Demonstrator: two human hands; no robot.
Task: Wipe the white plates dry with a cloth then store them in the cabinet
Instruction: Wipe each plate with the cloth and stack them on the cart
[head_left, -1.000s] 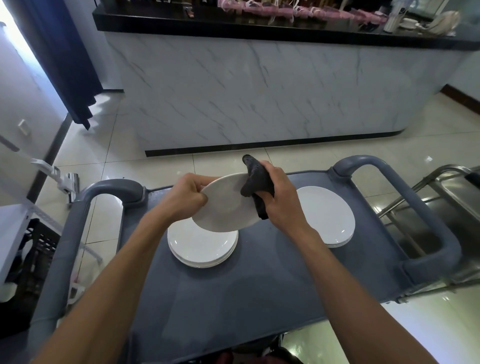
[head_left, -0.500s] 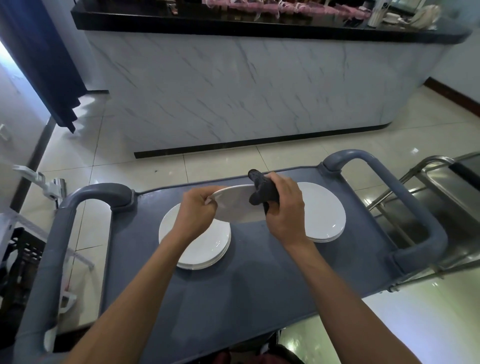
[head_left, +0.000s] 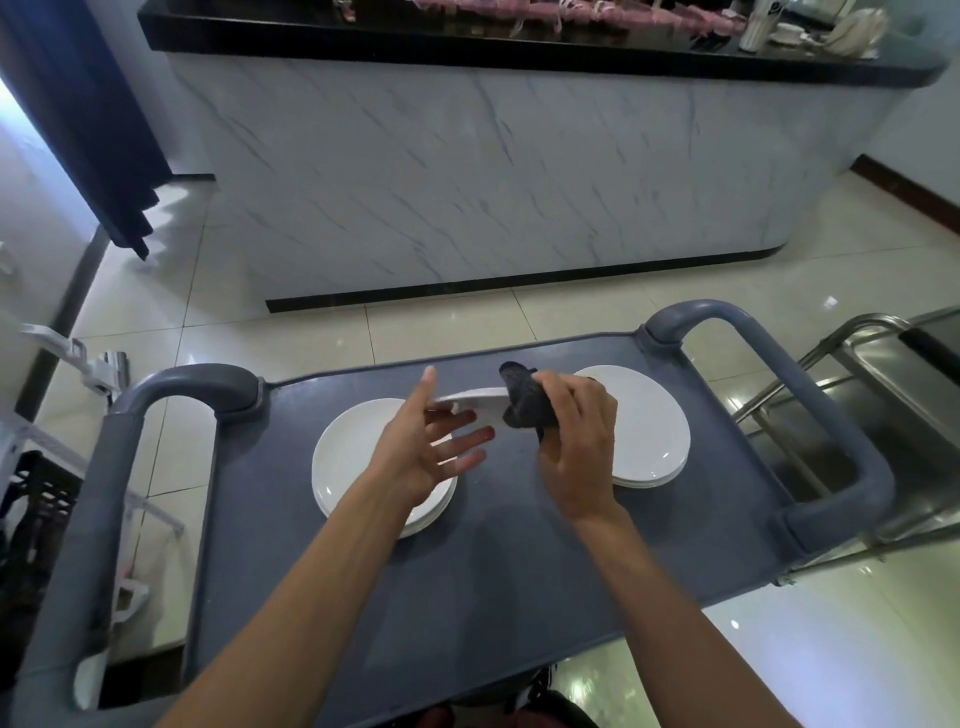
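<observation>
A white plate (head_left: 475, 401) is held nearly edge-on above the grey cart (head_left: 519, 561), between the two hands. The right hand (head_left: 576, 447) grips a dark cloth (head_left: 524, 402) bunched over the plate's right rim, its fingers curled round cloth and rim together. The left hand (head_left: 423, 441) is spread, fingers straight and splayed under the plate's left side, thumb up beside the rim; whether the fingertips touch the plate is hard to tell.

On the cart top lie two stacks of white plates. The left stack (head_left: 348, 462) sits under the left hand and forearm, which cover its right part; two or three rims show at its near edge, the exact count unclear. The right stack (head_left: 649, 431) lies just beyond the right hand, partly hidden by it, and likewise shows a few rims. The stacks are well apart, with bare cart top between them.

The cart has two looped grey handles, one at each end (head_left: 171, 384) (head_left: 779, 364). To the right stands a steel trolley (head_left: 883, 384), cut off by the frame edge. Beyond the cart a marble-fronted counter (head_left: 467, 171) with a black top carries pink items and white crockery, too small to make out. At the left edge a black crate (head_left: 36, 499) is partly visible.
</observation>
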